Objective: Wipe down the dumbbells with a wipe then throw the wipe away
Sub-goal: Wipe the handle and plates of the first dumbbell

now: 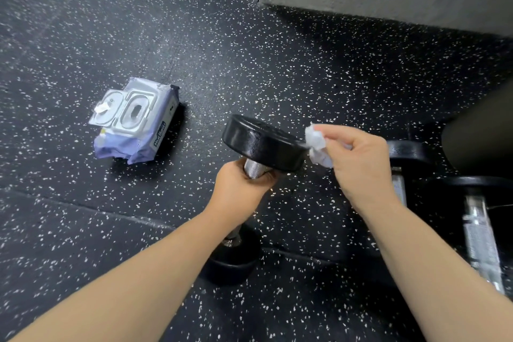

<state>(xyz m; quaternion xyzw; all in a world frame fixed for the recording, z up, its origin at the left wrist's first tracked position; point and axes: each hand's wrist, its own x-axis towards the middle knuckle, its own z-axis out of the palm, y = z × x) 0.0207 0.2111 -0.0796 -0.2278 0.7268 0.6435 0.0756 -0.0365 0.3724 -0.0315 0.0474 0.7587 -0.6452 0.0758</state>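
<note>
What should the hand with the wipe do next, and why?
Probably slide the wipe across the raised end of the dumbbell. The right hand pinches the crumpled wipe right at that end's rim, and the left hand grips the handle, holding the dumbbell tilted with its other end on the floor.

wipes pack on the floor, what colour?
Pale purple pack with a clear plastic flip lid, standing open. Head view.
</note>
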